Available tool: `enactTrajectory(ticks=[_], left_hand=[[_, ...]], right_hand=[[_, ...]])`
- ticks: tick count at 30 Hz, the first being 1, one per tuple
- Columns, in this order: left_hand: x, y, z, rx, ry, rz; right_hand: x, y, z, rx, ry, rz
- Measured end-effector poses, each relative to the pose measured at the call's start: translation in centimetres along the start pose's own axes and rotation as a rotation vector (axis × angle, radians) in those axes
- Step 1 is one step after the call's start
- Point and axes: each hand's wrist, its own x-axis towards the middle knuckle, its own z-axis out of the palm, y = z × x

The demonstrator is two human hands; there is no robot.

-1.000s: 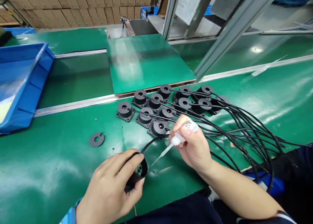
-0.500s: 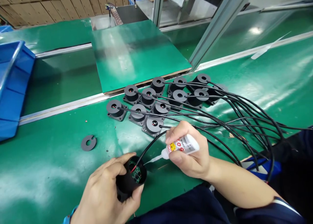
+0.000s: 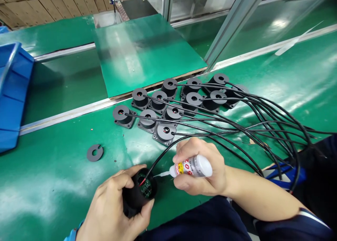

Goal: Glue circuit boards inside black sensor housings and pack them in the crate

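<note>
My left hand is wrapped round a black cylindrical housing, tilted so its open end faces up and right. Inside it a green circuit board shows, with a red wire and a black cable coming out. My right hand grips a white glue bottle with a red and yellow label. Its thin nozzle points left, the tip at the housing's rim; whether it touches I cannot tell. A loose dark grey slotted ring lies flat on the green mat, left of the housing.
Several capped black housings stand in a cluster beyond my hands, their black cables trailing right. A blue bin is at the left. A raised green board and a metal post stand behind; stacked cardboard boxes are farther back.
The glue bottle has tipped to lie more level, and my right hand has shifted slightly left and down. My left hand still holds the housing. The view has shifted a little.
</note>
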Motion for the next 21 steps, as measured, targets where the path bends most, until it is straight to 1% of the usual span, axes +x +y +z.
enactTrajectory(ticks=[8,14,21], left_hand=[[-0.26,-0.14,-0.03,-0.040,-0.027,-0.033],[-0.29,0.05,-0.11,-0.023,-0.027,-0.051],[-0.33,-0.02,-0.21,-0.020,-0.047,-0.048]], right_hand=[[0.21,-0.06,0.27,0.015,-0.008,-0.002],[0.10,-0.13,0.27,-0.008,-0.034,-0.022],[-0.05,-0.02,0.61,0.016,-0.026,-0.038]])
